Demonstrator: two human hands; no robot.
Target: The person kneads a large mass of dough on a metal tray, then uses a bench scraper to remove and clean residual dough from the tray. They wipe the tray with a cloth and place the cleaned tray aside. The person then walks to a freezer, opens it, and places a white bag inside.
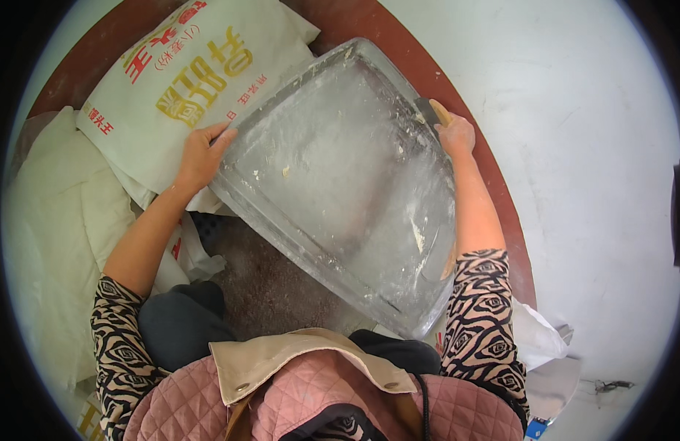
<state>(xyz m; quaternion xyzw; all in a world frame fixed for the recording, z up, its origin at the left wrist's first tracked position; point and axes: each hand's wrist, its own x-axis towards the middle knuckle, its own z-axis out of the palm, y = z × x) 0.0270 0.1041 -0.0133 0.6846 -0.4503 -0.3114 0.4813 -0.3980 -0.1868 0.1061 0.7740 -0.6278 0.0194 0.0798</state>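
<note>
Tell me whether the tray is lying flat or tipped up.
Tipped. The tray is held off the floor at a slant, left hand on one rim, right hand with a scraper on the other.

Pale wall (perhaps plaster), reddish-brown floor.

Tray at centre, sacks to nine and eleven o'clock, wall from twelve to four

The tray stands tilted over the floor, its low corner at six o'clock by the person's lap; the left hand grips its rim at nine o'clock, the right hand is at its one o'clock edge with a scraper against the rim; a printed sack lies behind the tray at eleven o'clock, on further sacks spreading to nine o'clock; a bag lies at four o'clock beside the right sleeve; the wall rises right of the tray
</note>
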